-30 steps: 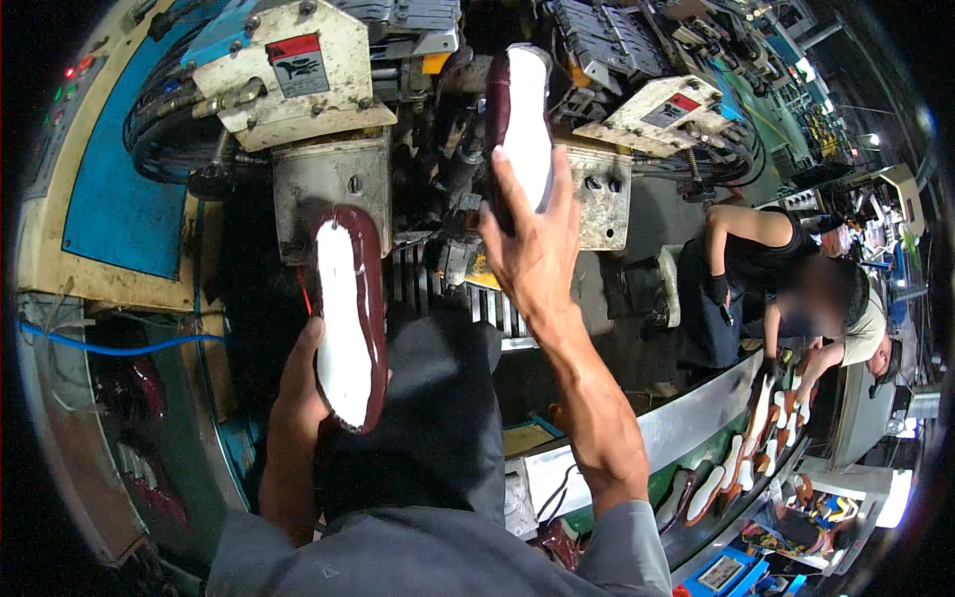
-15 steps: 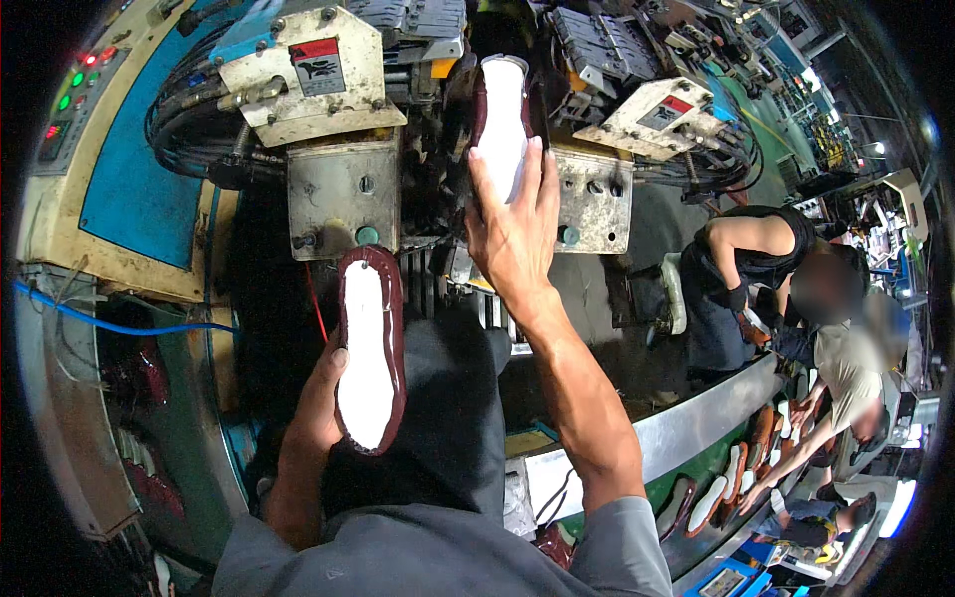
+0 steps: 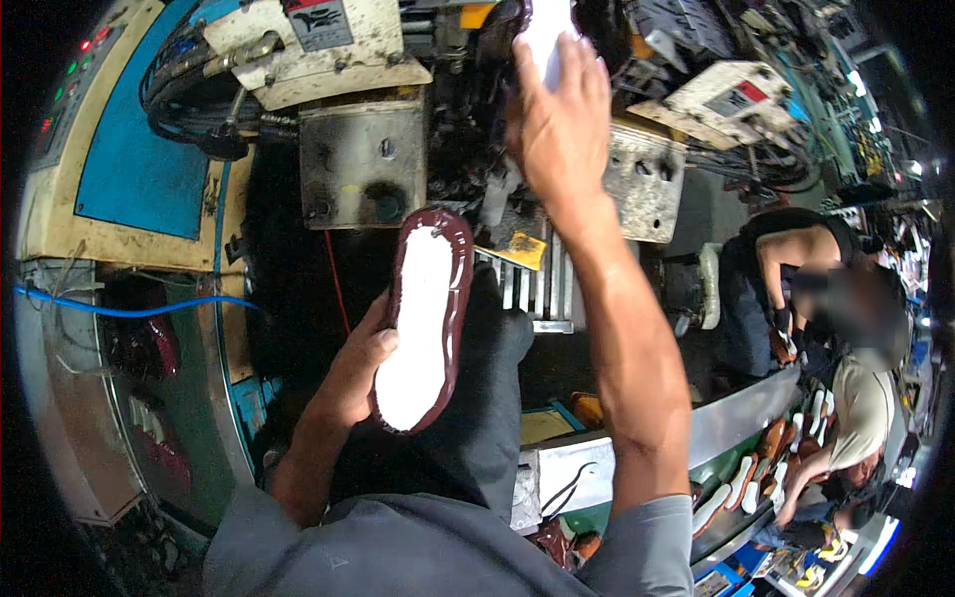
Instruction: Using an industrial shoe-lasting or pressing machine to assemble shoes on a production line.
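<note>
Left hand has its grip closed on the maroon shoe at frame centre, thumb at its left edge, probably to keep the white bottom clear, while right hand lies fingers-spread over the second shoe at top centre, grasp or mere contact unclear.

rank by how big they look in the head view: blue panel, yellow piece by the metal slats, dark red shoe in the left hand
1. Blue panel
2. Dark red shoe
3. Yellow piece
</note>
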Available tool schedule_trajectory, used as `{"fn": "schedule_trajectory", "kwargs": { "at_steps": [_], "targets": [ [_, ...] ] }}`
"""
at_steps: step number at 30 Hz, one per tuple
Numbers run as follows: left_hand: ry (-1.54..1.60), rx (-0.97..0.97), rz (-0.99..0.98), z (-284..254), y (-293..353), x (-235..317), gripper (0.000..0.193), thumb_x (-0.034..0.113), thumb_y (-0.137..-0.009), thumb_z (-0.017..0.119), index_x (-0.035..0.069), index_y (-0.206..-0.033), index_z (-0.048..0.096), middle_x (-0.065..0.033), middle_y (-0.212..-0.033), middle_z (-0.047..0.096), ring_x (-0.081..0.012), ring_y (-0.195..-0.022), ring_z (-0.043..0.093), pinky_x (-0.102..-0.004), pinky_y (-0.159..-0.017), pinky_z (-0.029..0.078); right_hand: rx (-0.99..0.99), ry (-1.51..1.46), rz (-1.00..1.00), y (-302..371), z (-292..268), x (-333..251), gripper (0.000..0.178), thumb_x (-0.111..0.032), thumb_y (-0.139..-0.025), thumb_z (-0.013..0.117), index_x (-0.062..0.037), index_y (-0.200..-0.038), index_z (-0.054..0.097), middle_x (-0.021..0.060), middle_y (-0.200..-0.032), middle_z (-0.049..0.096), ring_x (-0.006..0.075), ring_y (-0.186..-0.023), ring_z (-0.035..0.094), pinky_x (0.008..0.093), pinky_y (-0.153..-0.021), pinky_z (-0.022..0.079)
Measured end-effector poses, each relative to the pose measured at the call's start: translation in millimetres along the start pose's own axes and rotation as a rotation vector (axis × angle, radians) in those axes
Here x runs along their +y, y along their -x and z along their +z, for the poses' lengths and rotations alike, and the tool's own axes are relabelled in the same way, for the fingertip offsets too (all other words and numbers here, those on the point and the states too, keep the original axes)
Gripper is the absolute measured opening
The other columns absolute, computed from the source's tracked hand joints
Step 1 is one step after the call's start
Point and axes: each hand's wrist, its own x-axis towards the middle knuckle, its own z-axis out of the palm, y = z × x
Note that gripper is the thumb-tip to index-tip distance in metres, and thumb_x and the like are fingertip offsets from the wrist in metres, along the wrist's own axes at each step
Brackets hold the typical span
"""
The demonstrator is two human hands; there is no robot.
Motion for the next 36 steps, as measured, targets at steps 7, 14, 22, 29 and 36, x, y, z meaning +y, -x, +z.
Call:
{"fn": "schedule_trajectory", "kwargs": {
  "at_steps": [7,14,22,29,36],
  "targets": [
    [-0.067,-0.014,0.032,-2,-33,4,0.094,0.027,-0.097,0.067,0.008,-0.177,0.022,-0.0155,-0.168,0.046,-0.0291,-0.151,0.05,-0.047,-0.126,0.041,0.063,-0.021,-0.047,-34,46,31,0.055,-0.021,-0.101,0.067,-0.0071,-0.153,0.061,0.0334,-0.156,0.054,0.0498,-0.148,0.049,0.0568,-0.128,0.036],
    [-0.399,0.074,0.273,7,-50,7,0.096,0.003,-0.097,0.075,0.005,-0.177,0.02,-0.0173,-0.173,0.04,-0.0269,-0.158,0.042,-0.0433,-0.131,0.035,0.05,-0.099,-0.016,-24,44,40,0.057,-0.024,-0.101,0.071,-0.0063,-0.155,0.06,0.0324,-0.157,0.054,0.0488,-0.148,0.05,0.0556,-0.127,0.036],
    [-0.467,0.134,0.404,9,-35,4,0.098,-0.007,-0.099,0.074,0.007,-0.177,0.017,-0.0165,-0.178,0.031,-0.0255,-0.16,0.037,-0.0392,-0.125,0.045,0.096,-0.2,-0.036,-23,-17,-1,0.061,-0.028,-0.101,0.074,-0.0053,-0.156,0.059,0.0312,-0.157,0.054,0.0475,-0.148,0.051,0.0543,-0.127,0.036],
    [-0.621,0.046,0.408,-32,32,-18,0.105,0.011,-0.101,0.08,0.006,-0.178,0.009,-0.0169,-0.183,0.02,-0.0237,-0.164,0.028,-0.0368,-0.131,0.033,-0.485,-1.455,0.938,124,-35,-141,0.072,-0.04,-0.103,0.081,0.0022,-0.154,0.055,0.014,-0.138,0.066,0.0202,-0.122,0.062,0.0363,-0.109,0.05],
    [-0.787,0.184,0.34,-64,125,-55,0.103,0.017,-0.103,0.079,0.005,-0.178,0.009,-0.0229,-0.181,0.025,-0.0303,-0.164,0.032,-0.0411,-0.13,0.035,-0.695,-1.538,0.825,163,-61,-206,0.07,-0.035,-0.106,0.078,0.0036,-0.158,0.051,0.015,-0.141,0.065,0.0202,-0.119,0.063,0.0355,-0.104,0.053]
  ]
}}
